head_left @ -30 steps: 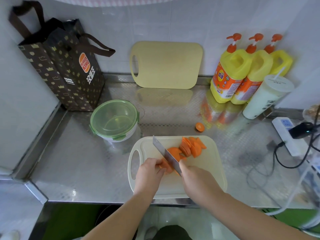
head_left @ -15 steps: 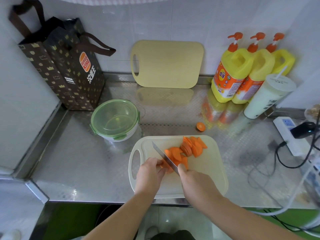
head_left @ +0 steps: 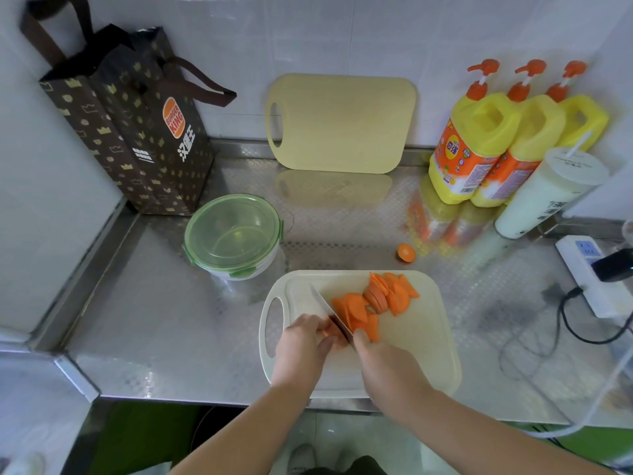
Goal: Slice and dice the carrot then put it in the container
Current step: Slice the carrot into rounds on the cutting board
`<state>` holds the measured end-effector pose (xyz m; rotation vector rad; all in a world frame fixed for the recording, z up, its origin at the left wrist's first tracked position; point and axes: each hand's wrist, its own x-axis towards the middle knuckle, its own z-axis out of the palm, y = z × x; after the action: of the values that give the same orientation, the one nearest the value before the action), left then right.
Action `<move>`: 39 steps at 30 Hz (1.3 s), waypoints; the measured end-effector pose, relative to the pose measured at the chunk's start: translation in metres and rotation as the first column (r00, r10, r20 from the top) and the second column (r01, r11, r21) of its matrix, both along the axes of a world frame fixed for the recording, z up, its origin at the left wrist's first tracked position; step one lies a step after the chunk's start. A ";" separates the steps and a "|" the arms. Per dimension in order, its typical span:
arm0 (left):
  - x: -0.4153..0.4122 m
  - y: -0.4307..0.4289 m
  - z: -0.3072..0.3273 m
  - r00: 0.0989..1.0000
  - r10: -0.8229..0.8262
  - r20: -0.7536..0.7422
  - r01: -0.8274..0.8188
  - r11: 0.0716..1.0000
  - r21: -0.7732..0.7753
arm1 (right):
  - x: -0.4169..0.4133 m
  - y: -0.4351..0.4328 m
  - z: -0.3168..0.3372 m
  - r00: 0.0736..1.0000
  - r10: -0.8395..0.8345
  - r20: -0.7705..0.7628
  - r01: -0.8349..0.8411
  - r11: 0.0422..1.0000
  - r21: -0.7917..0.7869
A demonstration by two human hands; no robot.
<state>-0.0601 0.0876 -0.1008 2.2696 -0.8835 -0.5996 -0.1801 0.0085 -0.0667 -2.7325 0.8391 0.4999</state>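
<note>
A white cutting board [head_left: 418,341] lies on the steel counter near its front edge. Orange carrot slices [head_left: 375,299] are piled across its upper middle. My left hand [head_left: 301,347] holds down a small carrot piece [head_left: 329,331] at the board's left. My right hand [head_left: 387,365] grips the handle of a knife [head_left: 329,311]; the blade is down in the carrot, tip pointing up-left. The handle is hidden inside my fist. A round container with a green clip lid [head_left: 234,236], shut, stands left of and behind the board.
A carrot end [head_left: 406,252] lies on the counter behind the board. A second cutting board [head_left: 340,123] leans on the wall. A brown paper bag [head_left: 126,121] stands back left. Yellow pump bottles [head_left: 479,145], a white cup [head_left: 548,193] and a power strip [head_left: 592,275] with cables fill the right.
The knife came down from a raised tilt into the carrot beside my left fingers. More slices lie to the right of the blade. My left hand stayed on the piece.
</note>
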 end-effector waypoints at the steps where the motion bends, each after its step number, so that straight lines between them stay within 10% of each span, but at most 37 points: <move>1: 0.000 0.000 0.001 1.000 -0.002 0.003 0.002 1.000 -0.005 | -0.001 -0.002 -0.001 1.000 -0.014 -0.003 0.014 1.000 0.015; 39: -0.003 0.003 -0.005 0.999 0.037 -0.022 -0.038 0.998 -0.058 | -0.008 0.002 0.011 1.000 0.024 0.011 -0.024 1.000 -0.002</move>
<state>-0.0631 0.0908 -0.1055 2.2181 -0.8357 -0.5728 -0.1882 0.0104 -0.0556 -2.7475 0.8062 0.4889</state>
